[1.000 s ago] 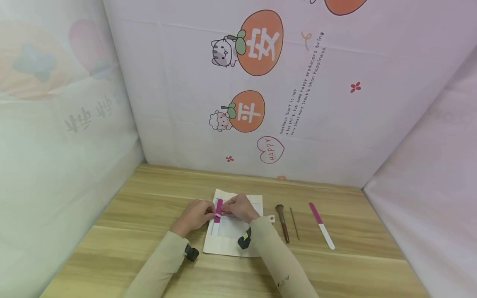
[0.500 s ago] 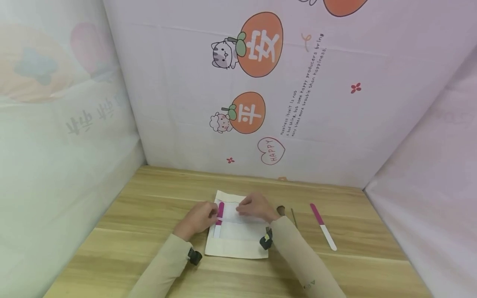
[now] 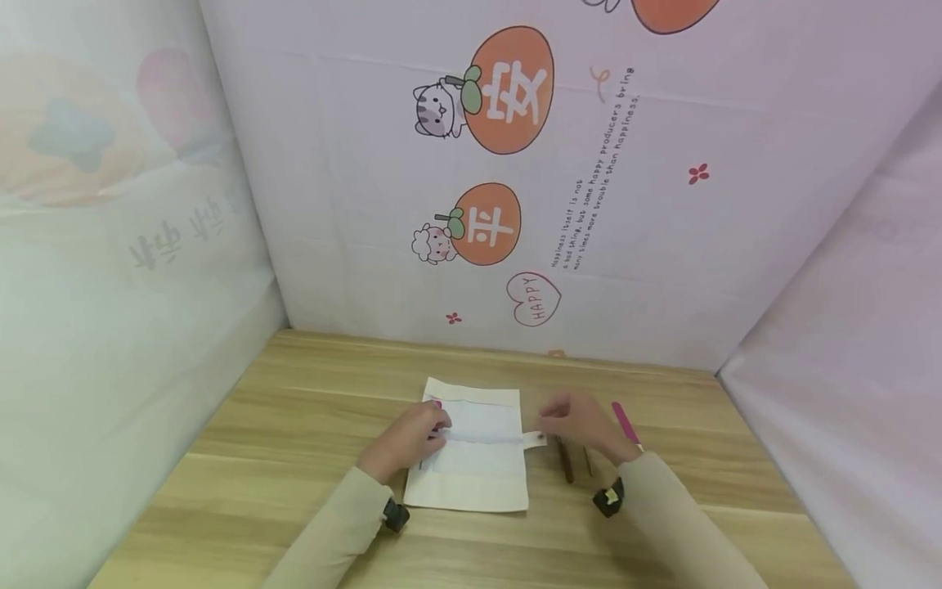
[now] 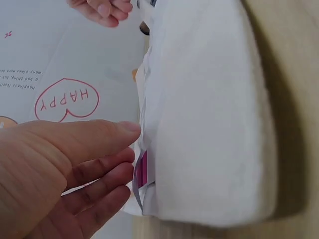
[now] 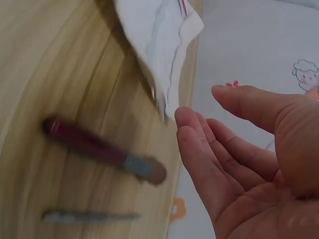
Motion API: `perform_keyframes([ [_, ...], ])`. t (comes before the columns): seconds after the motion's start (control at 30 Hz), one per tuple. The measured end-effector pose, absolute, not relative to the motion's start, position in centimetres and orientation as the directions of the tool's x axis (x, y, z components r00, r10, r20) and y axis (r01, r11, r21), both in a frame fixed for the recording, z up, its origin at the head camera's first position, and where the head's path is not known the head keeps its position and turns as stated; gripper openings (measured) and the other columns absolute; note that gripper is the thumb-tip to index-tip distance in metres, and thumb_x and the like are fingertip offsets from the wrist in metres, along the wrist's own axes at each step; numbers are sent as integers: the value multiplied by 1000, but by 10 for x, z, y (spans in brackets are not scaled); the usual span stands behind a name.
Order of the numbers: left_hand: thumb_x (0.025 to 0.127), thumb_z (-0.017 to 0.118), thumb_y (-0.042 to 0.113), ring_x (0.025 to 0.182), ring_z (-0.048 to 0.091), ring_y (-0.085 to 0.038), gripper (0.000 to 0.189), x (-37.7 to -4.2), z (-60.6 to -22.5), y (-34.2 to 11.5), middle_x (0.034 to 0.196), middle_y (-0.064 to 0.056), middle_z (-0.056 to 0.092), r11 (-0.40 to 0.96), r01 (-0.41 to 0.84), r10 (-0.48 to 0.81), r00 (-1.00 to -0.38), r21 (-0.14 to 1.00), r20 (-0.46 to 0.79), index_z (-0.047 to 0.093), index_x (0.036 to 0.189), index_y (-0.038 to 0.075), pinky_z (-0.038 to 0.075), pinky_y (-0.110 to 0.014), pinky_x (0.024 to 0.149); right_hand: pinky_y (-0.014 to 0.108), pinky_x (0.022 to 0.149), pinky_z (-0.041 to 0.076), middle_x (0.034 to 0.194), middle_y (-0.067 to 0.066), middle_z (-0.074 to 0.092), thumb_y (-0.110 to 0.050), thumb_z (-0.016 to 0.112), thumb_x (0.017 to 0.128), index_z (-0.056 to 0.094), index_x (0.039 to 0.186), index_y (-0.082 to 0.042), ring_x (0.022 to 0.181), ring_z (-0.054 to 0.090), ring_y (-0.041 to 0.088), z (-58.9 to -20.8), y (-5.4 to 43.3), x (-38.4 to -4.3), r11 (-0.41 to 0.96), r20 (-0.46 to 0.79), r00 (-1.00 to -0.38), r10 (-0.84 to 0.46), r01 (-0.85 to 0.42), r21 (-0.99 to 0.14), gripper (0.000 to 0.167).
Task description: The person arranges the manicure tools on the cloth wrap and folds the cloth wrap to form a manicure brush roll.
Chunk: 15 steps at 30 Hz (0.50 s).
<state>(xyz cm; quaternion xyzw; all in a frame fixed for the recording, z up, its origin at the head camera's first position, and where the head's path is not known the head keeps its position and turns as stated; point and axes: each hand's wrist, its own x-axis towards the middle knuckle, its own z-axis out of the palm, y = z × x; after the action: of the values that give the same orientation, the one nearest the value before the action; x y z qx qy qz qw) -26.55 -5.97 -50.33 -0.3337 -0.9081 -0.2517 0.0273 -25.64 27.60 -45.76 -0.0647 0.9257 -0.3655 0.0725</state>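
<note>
A cream cloth pouch [image 3: 471,491] lies unfolded on the table, with a short snap tab [image 3: 535,440] at its right side. My left hand [image 3: 405,442] rests over its left part, thumb and fingers apart, covering most of a magenta-and-white nail file [image 3: 437,404]. In the left wrist view, the magenta end of that nail file [image 4: 143,169] shows right by the fingertips. My right hand [image 3: 585,421] hovers over a makeup brush [image 3: 566,462], its fingers relaxed and holding nothing. The brush [image 5: 94,146] shows whole in the right wrist view.
Beside the brush lies a thin metal rod [image 3: 588,462]. Farther right, a second nail file [image 3: 624,421] is partly hidden by the right hand and sleeve. White printed cloth walls [image 3: 368,245] enclose the wooden table [image 3: 243,458].
My right hand has left the pouch and moved right to above the brush. The left hand has shifted slightly right, over the nail file in the pouch.
</note>
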Motion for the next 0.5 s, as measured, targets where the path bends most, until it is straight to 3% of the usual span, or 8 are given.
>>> perform_keyframes([
  [0.2,94,77,3,87,57,-15,9,-265,-505,-56,97,-6,65,668,622,587,-778,408,223,75,102,3,55,-33,81,46,91,61,118,11,77,-29,74,99,75,121,-5,111,71,28,-454,320,-240,773,-51,-991,-126,-66,-631,32],
  [0.4,96,75,5,87,57,-17,4,-265,-506,-52,93,-4,63,680,618,585,-782,394,216,76,96,1,54,-35,82,49,85,62,115,26,75,-15,74,97,70,119,10,103,73,37,-454,356,-229,854,18,-989,-146,-135,-502,34],
  [0.5,96,74,5,89,58,-17,4,-264,-506,-51,93,-3,63,683,611,581,-786,400,210,76,95,2,54,-36,84,46,77,63,104,26,75,-9,75,93,71,110,12,91,73,35,-457,369,-226,890,23,-991,-129,-126,-439,27],
])
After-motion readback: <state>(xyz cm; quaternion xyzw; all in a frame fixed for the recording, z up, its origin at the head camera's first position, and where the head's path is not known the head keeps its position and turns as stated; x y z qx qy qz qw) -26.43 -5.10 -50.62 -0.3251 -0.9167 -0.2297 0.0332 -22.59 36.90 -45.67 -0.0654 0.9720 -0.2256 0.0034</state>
